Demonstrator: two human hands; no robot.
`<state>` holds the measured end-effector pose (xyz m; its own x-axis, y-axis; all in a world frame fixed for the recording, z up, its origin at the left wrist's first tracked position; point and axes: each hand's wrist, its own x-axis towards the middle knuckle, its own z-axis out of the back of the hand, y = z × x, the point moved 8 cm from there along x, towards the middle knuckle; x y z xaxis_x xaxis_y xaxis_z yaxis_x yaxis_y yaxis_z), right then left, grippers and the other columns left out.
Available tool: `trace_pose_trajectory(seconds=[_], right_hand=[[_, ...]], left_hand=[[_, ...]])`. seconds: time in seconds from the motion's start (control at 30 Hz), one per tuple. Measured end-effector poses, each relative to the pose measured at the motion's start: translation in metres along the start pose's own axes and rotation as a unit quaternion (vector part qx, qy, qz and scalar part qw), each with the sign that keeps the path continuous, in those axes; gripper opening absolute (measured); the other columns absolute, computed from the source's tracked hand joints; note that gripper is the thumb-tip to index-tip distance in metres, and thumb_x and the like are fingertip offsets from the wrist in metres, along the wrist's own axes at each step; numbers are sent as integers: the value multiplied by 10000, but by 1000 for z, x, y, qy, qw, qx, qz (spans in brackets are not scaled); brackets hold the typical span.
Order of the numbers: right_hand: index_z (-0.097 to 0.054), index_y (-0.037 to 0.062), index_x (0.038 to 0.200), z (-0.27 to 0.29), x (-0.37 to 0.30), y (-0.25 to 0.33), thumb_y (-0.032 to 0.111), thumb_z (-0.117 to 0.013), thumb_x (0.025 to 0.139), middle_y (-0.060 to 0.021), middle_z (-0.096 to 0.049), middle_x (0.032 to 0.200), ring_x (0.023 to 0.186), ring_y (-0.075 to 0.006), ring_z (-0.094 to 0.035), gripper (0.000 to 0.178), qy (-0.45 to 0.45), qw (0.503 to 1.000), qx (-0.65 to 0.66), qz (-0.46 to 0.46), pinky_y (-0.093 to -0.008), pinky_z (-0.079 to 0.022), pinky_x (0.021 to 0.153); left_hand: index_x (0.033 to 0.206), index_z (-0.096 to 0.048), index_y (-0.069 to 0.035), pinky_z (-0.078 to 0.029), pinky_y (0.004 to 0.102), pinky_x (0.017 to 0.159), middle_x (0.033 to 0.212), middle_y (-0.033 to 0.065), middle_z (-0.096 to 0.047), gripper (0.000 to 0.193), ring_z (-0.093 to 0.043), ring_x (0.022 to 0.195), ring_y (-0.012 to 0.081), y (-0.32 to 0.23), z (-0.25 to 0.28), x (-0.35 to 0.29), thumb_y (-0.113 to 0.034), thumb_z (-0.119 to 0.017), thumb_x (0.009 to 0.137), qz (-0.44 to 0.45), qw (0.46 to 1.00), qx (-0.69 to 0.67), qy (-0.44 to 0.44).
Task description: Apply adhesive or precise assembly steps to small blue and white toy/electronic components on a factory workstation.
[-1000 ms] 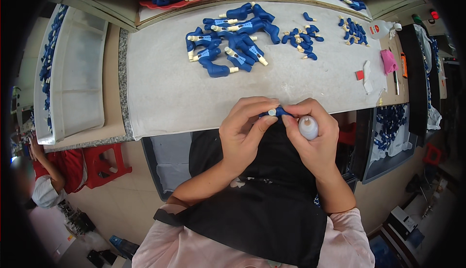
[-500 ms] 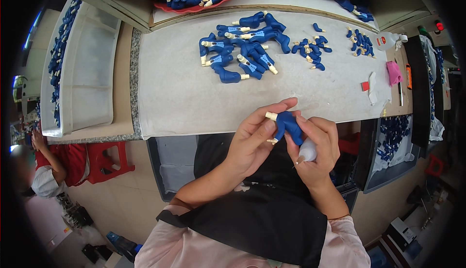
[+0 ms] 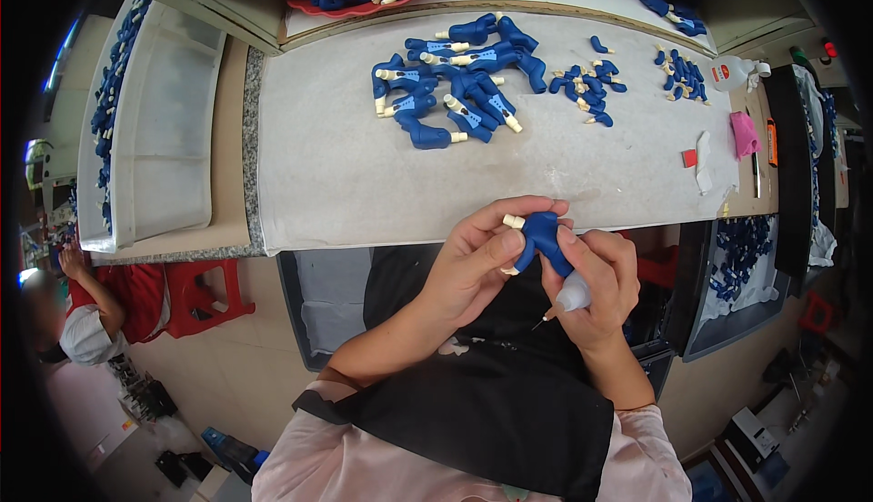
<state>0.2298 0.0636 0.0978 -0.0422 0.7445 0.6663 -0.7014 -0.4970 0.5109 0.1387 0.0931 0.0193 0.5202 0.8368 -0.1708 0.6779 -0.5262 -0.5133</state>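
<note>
Just off the table's front edge, my left hand (image 3: pixel 466 264) pinches a blue figurine body (image 3: pixel 543 235) between thumb and fingers. It has a cream neck peg and an arm ending in a small cream hand. My right hand (image 3: pixel 602 291) grips a small whitish needle-tip bottle (image 3: pixel 573 293), its thin tip pointing down and to the left. The thumb and fingertips of that hand also press on the figurine's lower end. Beyond my hands lies a pile of similar blue figurine bodies (image 3: pixel 473 111), with loose blue arms (image 3: pixel 587 85) to its right.
A second cluster of blue arms (image 3: pixel 682 75) lies beside a clear bottle (image 3: pixel 730 73). Near the right edge are a pink piece (image 3: pixel 744 135) and a red square (image 3: pixel 689 158). A white bin (image 3: pixel 173 138) stands left; a red tray (image 3: pixel 382 5) sits on the shelf. Another person's arm (image 3: pixel 95 293) shows left.
The figurine has turned slightly in my fingers, its arm now more under my left thumb. The bottle has shifted a little left and down in my right hand.
</note>
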Motion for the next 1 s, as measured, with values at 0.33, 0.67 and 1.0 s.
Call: trace_pose_trajectory(seconds=[0.33, 0.67, 1.0], right_hand=[[-545, 7, 952, -20, -14, -32, -18, -696, 600, -67, -550, 811, 643, -89, -497, 384, 59, 914, 278, -290, -198, -404, 579], [-584, 3, 857, 0, 6, -23, -51, -659, 624, -74, -581, 708, 564, -98, -522, 251, 70, 957, 190, -208, -192, -408, 512], [-568, -10, 799, -7, 5, -28, -55, -635, 662, -87, -590, 714, 601, -124, -555, 159, 125, 939, 193, -256, -215, -423, 539]], left_hand=[[1059, -490, 33, -437, 291, 818, 1082, 176, -506, 267, -516, 996, 228, -25, -4, -10, -24, -519, 799, -172, 955, 241, -8], [930, -585, 12, -450, 258, 680, 919, 144, -576, 229, -575, 814, 224, -45, -18, -20, 27, -605, 703, -280, 821, 493, -61], [927, -581, 23, -460, 268, 655, 882, 137, -590, 218, -587, 777, 239, -44, -26, -20, 23, -592, 709, -279, 787, 547, -63]])
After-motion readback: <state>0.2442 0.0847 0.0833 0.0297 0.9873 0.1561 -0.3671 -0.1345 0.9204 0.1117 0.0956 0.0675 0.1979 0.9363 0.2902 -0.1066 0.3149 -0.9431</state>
